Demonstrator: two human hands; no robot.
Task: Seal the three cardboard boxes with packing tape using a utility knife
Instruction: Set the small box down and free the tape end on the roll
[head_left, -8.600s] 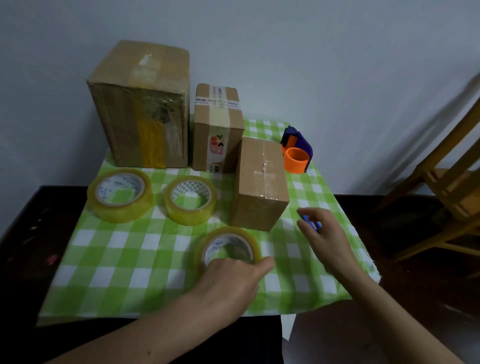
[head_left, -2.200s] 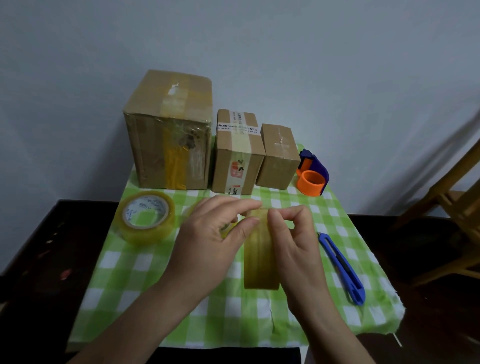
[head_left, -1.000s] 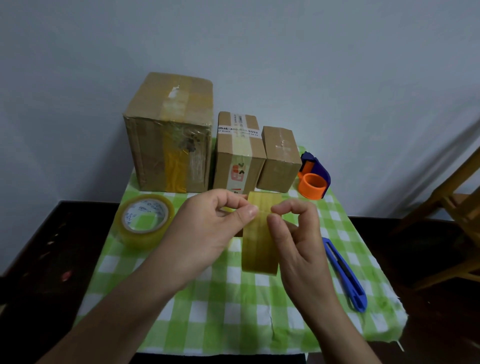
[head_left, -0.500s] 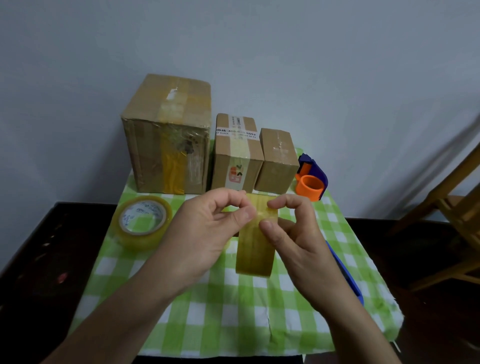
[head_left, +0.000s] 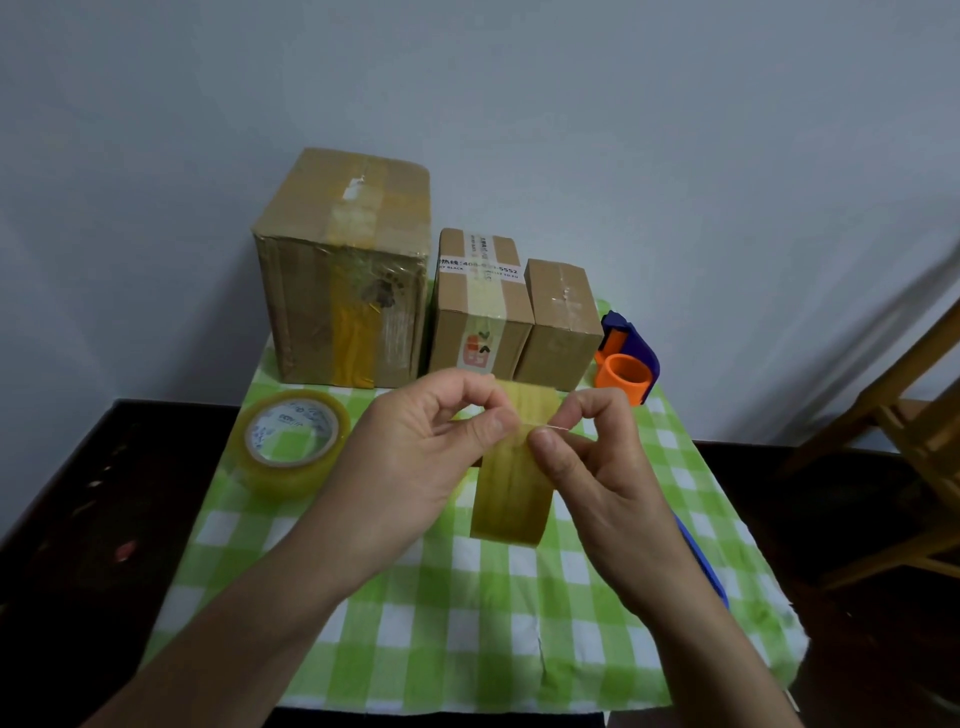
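Three cardboard boxes stand in a row at the back of the cloth: a large box (head_left: 343, 270), a medium box (head_left: 480, 306) with a printed label, and a small box (head_left: 561, 325). I hold a yellowish tape roll (head_left: 511, 499) on edge above the cloth. My left hand (head_left: 415, 462) grips its left side, thumb on the rim. My right hand (head_left: 592, 467) pinches the tape's loose end at the top of the roll. A blue utility knife (head_left: 701, 564) lies on the cloth, mostly hidden behind my right forearm.
Another tape roll (head_left: 291, 441) lies flat at the left of the green checked cloth (head_left: 467, 639). An orange and blue tape dispenser (head_left: 626, 371) sits right of the small box. A wooden chair (head_left: 914, 431) stands at the right. A dark table (head_left: 78, 519) lies under the cloth.
The small box went from mid-cloth to the back row. I lifted a roll with both hands and turned it on edge. My right fingers moved to pinch the tape end at its top.
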